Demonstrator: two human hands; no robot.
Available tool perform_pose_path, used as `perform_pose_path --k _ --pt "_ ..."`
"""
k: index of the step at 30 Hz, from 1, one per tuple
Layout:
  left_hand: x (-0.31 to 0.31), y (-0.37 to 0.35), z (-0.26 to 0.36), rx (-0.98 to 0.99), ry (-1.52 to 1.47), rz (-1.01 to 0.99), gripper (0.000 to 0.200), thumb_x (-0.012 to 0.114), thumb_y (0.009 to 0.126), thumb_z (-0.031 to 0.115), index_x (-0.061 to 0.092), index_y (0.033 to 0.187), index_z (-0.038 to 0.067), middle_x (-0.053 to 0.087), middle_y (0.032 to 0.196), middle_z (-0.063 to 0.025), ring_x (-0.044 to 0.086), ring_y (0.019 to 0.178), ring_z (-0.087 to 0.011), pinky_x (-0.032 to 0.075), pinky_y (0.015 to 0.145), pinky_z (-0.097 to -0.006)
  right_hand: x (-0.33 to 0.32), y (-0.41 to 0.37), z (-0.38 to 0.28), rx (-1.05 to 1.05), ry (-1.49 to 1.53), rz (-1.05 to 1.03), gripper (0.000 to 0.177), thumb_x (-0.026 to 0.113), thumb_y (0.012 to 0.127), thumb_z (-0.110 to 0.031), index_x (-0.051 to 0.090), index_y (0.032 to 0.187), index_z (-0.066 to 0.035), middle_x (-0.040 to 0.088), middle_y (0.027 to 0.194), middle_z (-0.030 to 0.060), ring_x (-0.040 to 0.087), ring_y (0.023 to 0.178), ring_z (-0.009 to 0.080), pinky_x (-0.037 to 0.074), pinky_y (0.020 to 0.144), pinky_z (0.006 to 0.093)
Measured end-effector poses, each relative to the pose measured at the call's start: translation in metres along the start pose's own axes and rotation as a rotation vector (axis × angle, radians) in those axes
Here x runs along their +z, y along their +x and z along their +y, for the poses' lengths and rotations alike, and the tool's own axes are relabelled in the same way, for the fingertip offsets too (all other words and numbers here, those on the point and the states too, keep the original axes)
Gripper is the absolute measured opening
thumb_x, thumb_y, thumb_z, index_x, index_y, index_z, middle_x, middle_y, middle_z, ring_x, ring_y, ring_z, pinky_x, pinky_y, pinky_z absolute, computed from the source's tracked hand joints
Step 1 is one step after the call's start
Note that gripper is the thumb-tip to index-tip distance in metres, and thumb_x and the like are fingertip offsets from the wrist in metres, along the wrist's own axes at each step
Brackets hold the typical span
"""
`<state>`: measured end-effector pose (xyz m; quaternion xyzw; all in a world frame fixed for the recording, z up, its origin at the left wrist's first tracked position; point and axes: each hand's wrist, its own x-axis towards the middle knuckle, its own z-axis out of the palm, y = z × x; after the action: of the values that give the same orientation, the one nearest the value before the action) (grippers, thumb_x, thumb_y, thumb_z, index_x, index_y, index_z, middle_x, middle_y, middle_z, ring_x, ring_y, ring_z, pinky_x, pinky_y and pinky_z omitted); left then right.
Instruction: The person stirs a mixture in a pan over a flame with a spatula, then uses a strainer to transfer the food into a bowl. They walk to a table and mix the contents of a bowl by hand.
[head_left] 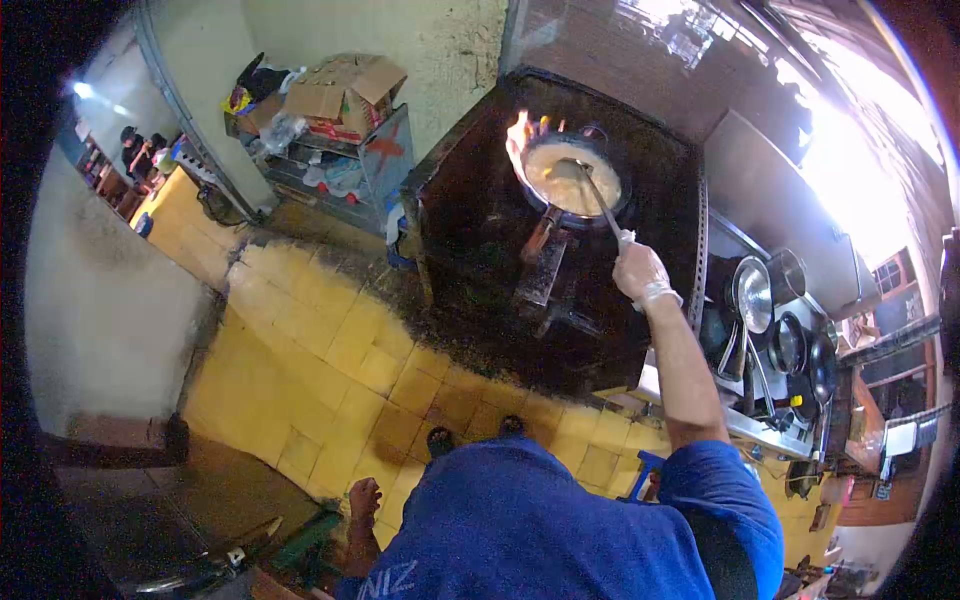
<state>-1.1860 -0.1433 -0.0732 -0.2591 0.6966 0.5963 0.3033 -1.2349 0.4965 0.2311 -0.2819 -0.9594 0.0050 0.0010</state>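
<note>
My right hand (641,271), in a clear plastic glove, is closed around the handle of a long metal spatula (602,200). The spatula's head rests in pale, creamy food (550,184) inside a round pan (617,212). That pan sits over the dark stove (480,270), its wooden handle (541,234) pointing toward me. Flames (518,140) rise at the pan's far left edge. Low on my left side hangs my left hand (364,500), bare, with its fingers curled in and nothing visible in them.
Several pans and ladles (752,293) lie on a metal counter (738,425) at the right. A shelf (375,170) with a cardboard box (335,98) stands beyond the stove's left side. Yellow tiles (300,350) cover the floor. People (145,158) are visible through the far-left doorway.
</note>
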Motion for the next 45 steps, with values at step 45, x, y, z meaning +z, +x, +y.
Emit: perform_pose_path --k 45 --pt "-0.033 0.012 -0.036 -0.297 -0.016 -0.080 0.017 0.056 0.083 0.020 0.055 0.096 0.009 0.054 0.072 -0.0009 0.052 0.055 -0.0122 0.036 0.041 -0.0259 -0.007 -0.008 0.034 -0.109 0.035 0.177 0.027 0.045 0.077 -0.007 0.053 0.099 0.008 0.060 0.076 0.0238 0.061 0.072 0.0361 0.050 0.066 0.0440"
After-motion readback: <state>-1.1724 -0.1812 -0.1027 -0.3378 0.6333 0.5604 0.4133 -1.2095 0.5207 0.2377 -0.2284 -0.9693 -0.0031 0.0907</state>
